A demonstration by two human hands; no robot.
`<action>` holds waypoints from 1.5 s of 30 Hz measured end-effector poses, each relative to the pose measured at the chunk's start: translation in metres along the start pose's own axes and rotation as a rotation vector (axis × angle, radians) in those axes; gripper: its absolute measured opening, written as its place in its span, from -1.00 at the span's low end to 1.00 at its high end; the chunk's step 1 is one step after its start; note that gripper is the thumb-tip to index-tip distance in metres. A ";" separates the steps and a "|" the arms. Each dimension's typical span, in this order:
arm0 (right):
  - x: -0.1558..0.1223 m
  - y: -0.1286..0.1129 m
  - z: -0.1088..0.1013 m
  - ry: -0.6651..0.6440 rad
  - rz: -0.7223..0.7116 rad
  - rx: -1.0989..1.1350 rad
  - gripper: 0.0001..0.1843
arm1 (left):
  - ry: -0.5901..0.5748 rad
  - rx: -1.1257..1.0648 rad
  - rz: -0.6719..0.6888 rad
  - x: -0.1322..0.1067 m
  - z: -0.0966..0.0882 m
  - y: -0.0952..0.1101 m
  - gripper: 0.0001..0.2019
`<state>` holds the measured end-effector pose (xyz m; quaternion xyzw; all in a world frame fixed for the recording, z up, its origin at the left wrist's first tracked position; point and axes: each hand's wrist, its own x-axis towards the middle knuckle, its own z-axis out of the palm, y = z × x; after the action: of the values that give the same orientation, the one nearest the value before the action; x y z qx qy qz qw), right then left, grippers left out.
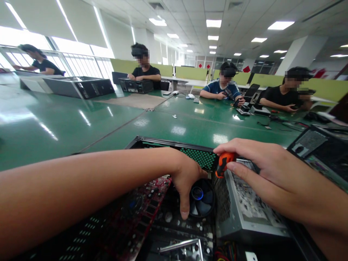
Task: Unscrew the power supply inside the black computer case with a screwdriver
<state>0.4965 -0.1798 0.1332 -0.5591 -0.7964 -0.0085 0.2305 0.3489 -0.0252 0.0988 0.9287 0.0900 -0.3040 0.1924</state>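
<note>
My left hand (pixel 187 177) reaches down into an open computer case (pixel 174 142). Its thumb and fingers are closed about the left and far side of a round black cooling fan (pixel 203 199) with a blue-ringed hub; some fingertips are hidden. Between the thumb and fingers of my right hand (pixel 252 163) is a screwdriver (pixel 224 164) with an orange and black handle. The shaft is out of sight. Right of the fan sits a metal power supply (pixel 254 203), below my right hand. A red circuit board (pixel 152 203) stands left of the fan, partly under my left forearm.
A metal bracket (pixel 185 246) and bundled cables (pixel 227 252) lie inside the case at the near side. Another opened computer (pixel 312 145) stands at the right. Several people sit around the green table (pixel 122 130), with computer cases (pixel 81 86) before them.
</note>
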 end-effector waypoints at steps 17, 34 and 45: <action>-0.002 0.007 0.000 0.017 0.049 -0.041 -0.87 | -0.061 0.026 -0.003 -0.001 -0.001 0.006 0.13; 0.000 0.007 0.003 -0.006 -0.007 -0.036 -0.72 | -0.072 0.061 -0.016 0.003 -0.001 0.003 0.21; -0.003 0.011 0.004 0.019 0.015 -0.103 -0.82 | -0.058 0.053 -0.027 0.005 -0.001 0.004 0.18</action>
<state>0.5061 -0.1772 0.1260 -0.5761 -0.7883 -0.0530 0.2092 0.3544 -0.0281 0.0979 0.9230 0.0887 -0.3356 0.1662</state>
